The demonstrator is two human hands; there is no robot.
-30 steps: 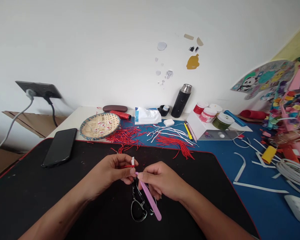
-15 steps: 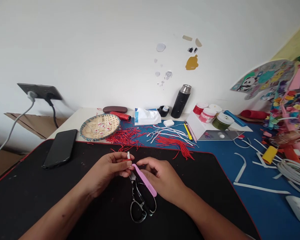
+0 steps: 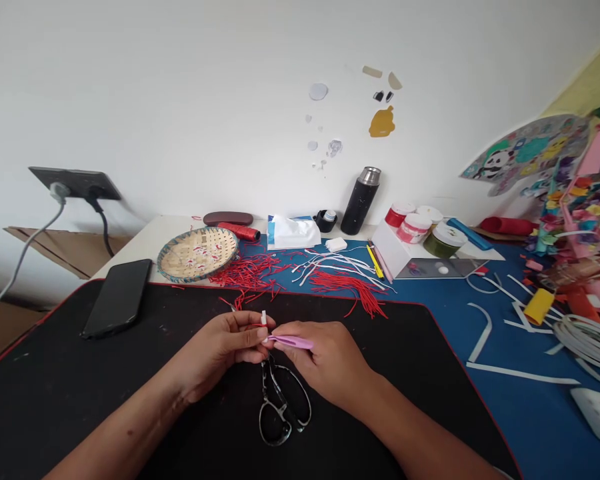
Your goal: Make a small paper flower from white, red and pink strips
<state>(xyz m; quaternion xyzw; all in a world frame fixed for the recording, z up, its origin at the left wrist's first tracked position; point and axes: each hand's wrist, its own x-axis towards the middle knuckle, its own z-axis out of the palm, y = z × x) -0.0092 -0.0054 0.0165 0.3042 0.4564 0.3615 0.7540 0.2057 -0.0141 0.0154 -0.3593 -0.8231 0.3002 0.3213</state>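
My left hand [image 3: 227,347] pinches a small white piece with a red strand [image 3: 263,321] between thumb and fingers, above the black mat [image 3: 80,380]. My right hand [image 3: 325,360] is closed on a thin pink stick [image 3: 291,342], which lies nearly level with its tip against the white piece. Black scissors [image 3: 281,407] lie on the mat just below both hands, handles toward me.
A black phone [image 3: 116,297] lies at the mat's left. Behind are a woven basket [image 3: 198,253], piles of red strands [image 3: 250,272], white strips [image 3: 337,263], a tissue pack [image 3: 293,233], a black flask [image 3: 360,200] and jars [image 3: 415,227]. Colourful paper clutter [image 3: 575,220] fills the right side.
My right hand turned the pink stick from pointing down toward me to nearly level, its tip staying at the white piece in my left hand. Both hands shifted slightly.
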